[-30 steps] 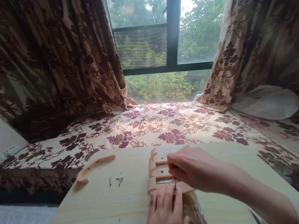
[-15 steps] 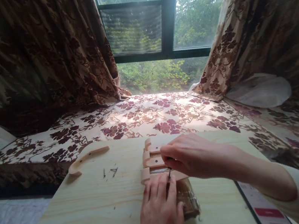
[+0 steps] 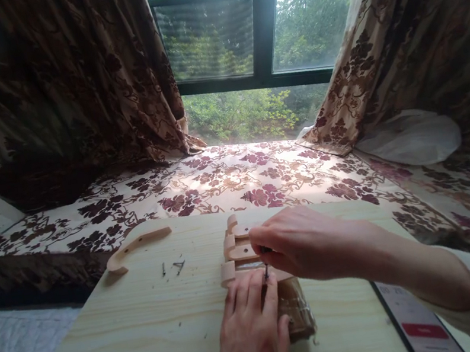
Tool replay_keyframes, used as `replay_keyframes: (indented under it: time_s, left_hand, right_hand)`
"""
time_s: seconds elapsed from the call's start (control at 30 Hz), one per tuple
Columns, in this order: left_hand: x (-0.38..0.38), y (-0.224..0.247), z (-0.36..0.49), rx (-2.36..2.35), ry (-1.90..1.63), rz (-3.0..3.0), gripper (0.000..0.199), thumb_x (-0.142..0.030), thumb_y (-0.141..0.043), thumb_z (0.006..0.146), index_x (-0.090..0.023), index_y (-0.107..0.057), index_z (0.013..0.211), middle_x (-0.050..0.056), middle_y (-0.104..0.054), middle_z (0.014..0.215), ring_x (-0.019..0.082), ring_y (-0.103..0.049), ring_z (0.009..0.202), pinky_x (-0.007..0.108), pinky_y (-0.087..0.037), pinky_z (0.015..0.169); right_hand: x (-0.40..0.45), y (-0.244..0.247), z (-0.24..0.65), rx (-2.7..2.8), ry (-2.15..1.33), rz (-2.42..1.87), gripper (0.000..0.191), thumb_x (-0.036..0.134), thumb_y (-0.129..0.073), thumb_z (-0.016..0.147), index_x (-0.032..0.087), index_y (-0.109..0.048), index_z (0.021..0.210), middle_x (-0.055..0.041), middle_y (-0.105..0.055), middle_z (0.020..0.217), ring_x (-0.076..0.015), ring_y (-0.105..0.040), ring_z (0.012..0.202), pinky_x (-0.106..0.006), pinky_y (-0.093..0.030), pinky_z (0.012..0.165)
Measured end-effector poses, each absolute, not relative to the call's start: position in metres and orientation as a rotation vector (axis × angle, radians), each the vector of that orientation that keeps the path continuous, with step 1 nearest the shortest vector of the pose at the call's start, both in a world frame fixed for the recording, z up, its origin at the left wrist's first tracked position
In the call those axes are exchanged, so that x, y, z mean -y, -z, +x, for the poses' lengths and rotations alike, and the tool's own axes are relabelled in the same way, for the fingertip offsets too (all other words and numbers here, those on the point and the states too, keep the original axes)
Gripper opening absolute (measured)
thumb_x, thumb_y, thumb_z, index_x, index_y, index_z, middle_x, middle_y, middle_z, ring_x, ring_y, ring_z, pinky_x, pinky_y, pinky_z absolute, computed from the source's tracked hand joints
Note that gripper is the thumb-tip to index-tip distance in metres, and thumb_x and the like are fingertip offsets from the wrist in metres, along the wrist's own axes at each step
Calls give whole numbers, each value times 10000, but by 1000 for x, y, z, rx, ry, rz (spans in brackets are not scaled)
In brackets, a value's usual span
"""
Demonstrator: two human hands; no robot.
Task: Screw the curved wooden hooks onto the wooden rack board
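My right hand (image 3: 303, 243) is closed round a screwdriver (image 3: 266, 268); its dark handle mostly hides in my fist and the thin shaft points down. Its tip meets the nearest of several curved wooden pieces (image 3: 228, 272), by my left fingertips. My left hand (image 3: 251, 311) lies with fingers stretched over that piece, pressing it, thumb apart. Two more wooden pieces (image 3: 244, 251) with dark holes or screw heads lie behind it in a row. Under my left hand a brown block in clear wrap (image 3: 298, 312) sticks out. Whether a screw is under the tip is hidden.
A loose curved wooden piece (image 3: 138, 243) lies at the table's far left, with several screws (image 3: 179, 266) nearby. A phone (image 3: 415, 320) rests by my right forearm. Beyond the pale wooden table (image 3: 153, 334) is a flower-patterned ledge (image 3: 227, 183) under a window.
Both hands keep almost the same place on the wooden piece. My right wrist and forearm have shifted slightly, and the view has tilted a little.
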State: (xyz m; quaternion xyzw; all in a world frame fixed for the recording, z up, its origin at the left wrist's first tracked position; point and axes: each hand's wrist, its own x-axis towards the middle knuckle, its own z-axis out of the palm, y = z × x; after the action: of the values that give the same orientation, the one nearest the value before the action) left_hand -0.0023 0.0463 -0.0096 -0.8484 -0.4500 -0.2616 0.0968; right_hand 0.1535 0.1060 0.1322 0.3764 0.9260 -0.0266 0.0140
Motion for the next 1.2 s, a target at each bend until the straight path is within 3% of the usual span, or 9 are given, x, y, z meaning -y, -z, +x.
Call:
replay_keyframes:
  time_s: [0.17, 0.37, 0.67, 0.9, 1.2]
  left_hand:
    - [-46, 9, -1, 1336, 780, -2513, 434, -237, -479, 823, -183, -530, 1250, 64, -576, 1247, 246, -515, 1147, 398, -468, 928]
    - [-47, 6, 0, 1295, 707, -2521, 460, -196, -505, 792, -142, -523, 1249, 108, -573, 1225, 264, -521, 1124, 425, -480, 907]
    - [-46, 6, 1, 1285, 703, -2523, 482, -166, -524, 771, -126, -511, 1252, 130, -560, 1223, 279, -517, 1117, 445, -479, 907]
    - [-45, 6, 1, 1380, 761, -2584, 449, -198, -510, 799, -175, -517, 1247, 96, -554, 1240, 268, -495, 1154, 450, -455, 949]
    - [-46, 7, -1, 1337, 701, -2572, 474, -174, -529, 774, -147, -514, 1246, 121, -561, 1233, 276, -515, 1138, 461, -478, 925]
  right_hand:
    - [-111, -127, 156, -2822, 43, 1335, 172, 287, -443, 900, 169, -556, 847, -35, -632, 679, -118, -485, 559, -266, -205, 487]
    - [-110, -147, 154, -2816, 46, 1102, 129, 223, -498, 876, 164, -593, 813, -34, -640, 727, -119, -527, 614, -260, -221, 493]
    - [-112, -137, 151, -2823, -106, 1195, 186, 246, -450, 886, 174, -563, 758, -6, -573, 586, -102, -377, 470, -278, -161, 449]
    - [-110, -149, 144, -2783, -39, 1053, 122, 178, -514, 853, 161, -608, 777, -26, -649, 729, -116, -510, 574, -275, -219, 466]
    - [-111, -141, 146, -2760, -72, 1209, 174, 253, -487, 858, 150, -622, 820, -56, -652, 662, -134, -538, 545, -271, -173, 459]
